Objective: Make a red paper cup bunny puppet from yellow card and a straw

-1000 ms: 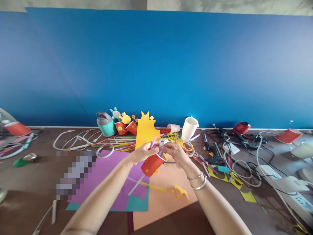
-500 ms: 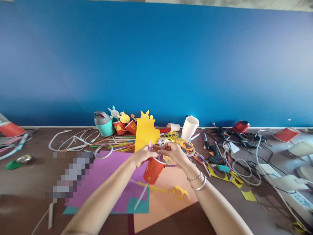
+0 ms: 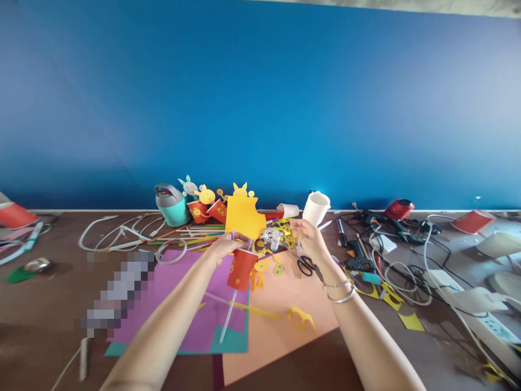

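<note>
My left hand (image 3: 223, 248) is closed on the rim of a red paper cup (image 3: 241, 271), held tilted above the coloured sheets. A clear straw (image 3: 228, 317) sticks out below the cup's base, and purple strips show at its mouth. My right hand (image 3: 310, 241) is away from the cup, with its fingers stretched out and nothing visible in them. It hovers just in front of a white cup (image 3: 316, 207). Black-handled scissors (image 3: 306, 266) lie beneath it. Near the red cup are a roll of clear tape (image 3: 267, 235) and yellow paper cutouts (image 3: 278, 269).
Purple paper (image 3: 179, 304) and peach paper (image 3: 280, 336) cover the middle of the table. Behind stand a yellow sheet (image 3: 244, 217) and cups with animal faces. To the right lie a glue gun (image 3: 360, 258), tangled cables and a power strip (image 3: 488, 326).
My right hand has left the cup and moved right and away from me, uncovering the scissors. My left hand has shifted slightly left with the cup.
</note>
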`<state>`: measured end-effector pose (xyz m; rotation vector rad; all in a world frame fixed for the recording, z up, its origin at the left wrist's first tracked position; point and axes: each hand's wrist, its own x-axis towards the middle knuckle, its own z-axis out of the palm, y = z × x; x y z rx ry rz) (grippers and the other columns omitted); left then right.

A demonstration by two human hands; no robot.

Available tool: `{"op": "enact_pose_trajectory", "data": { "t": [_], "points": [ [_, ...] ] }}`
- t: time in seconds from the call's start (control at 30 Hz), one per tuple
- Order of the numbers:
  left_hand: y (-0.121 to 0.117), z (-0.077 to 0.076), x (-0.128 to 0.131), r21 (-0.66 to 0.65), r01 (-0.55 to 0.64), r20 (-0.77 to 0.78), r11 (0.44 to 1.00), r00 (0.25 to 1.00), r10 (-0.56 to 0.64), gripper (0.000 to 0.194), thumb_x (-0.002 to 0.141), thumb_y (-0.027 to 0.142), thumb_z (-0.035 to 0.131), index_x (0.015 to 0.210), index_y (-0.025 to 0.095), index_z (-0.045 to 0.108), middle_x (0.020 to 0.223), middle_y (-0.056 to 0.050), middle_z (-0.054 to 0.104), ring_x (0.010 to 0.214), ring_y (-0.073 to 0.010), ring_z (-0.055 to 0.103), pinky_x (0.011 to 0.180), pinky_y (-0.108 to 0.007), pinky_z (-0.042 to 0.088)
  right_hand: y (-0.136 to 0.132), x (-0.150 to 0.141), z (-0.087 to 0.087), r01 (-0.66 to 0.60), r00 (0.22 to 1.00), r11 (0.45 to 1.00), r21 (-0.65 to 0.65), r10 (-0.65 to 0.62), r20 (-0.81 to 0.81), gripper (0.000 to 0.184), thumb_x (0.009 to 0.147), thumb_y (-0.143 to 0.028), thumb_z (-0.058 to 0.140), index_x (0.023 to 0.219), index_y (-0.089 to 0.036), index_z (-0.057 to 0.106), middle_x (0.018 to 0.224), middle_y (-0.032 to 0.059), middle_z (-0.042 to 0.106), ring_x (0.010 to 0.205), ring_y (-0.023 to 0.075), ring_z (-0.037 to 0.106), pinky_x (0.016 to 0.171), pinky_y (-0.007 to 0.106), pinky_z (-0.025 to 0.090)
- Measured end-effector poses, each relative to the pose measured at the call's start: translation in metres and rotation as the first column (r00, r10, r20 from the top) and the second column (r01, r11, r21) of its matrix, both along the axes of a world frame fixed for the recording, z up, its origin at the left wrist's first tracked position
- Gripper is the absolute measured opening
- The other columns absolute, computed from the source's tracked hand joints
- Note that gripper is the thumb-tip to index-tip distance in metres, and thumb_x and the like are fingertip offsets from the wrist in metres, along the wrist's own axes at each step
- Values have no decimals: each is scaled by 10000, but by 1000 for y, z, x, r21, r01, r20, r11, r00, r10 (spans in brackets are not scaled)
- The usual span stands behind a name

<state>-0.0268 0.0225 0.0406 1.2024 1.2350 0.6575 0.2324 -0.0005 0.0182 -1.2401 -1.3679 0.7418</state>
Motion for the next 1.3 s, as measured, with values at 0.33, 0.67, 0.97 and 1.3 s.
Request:
{"op": "enact_pose_trajectory", "data": {
  "t": [0.33, 0.67, 0.97, 1.3],
  "points": [
    [11, -20, -8, 79, -140, -39, 987, 989, 144, 432, 534, 354, 781, 889, 158, 630, 788, -41, 696, 759, -201, 657, 644, -274, 453, 0, -11, -26, -47, 683, 996, -71, 84, 726, 520, 682, 28, 394, 1113, -155, 622, 1127, 122, 615, 1080, 241, 517, 920, 365, 406],
    [18, -28, -5, 335, -278, 19, 900, 957, 288, 490, 596, 364, 734, 1008, 146, 582, 982, -110, 651, 937, -226, 610, 810, -341, 467, -6, -30, -30, -28, 562, 981, -194, 176, 808, 563, 760, -99, 396, 1293, -247, 498, 1250, 85, 531, 1141, 278, 393, 935, 419, 313],
    [19, -28, 0, 426, -288, 84, 858, 957, 279, 417, 661, 438, 679, 967, 168, 593, 1000, -107, 662, 1035, -246, 599, 905, -360, 450, -3, -33, -37, -1, 474, 996, -90, 79, 877, 518, 823, -113, 405, 1321, -233, 483, 1189, 111, 573, 1085, 276, 427, 880, 400, 319],
    [11, -21, -2, 694, -184, -127, 696, 920, 370, 169, 773, 377, 577, 787, 210, 560, 973, -70, 666, 1019, -227, 590, 948, -361, 405, 1, -30, -29, 87, 871, 983, 162, -154, 467, 184, 886, -289, 472, 1006, -212, 588, 1023, 83, 584, 978, 227, 527, 846, 360, 421]
  ]
}}
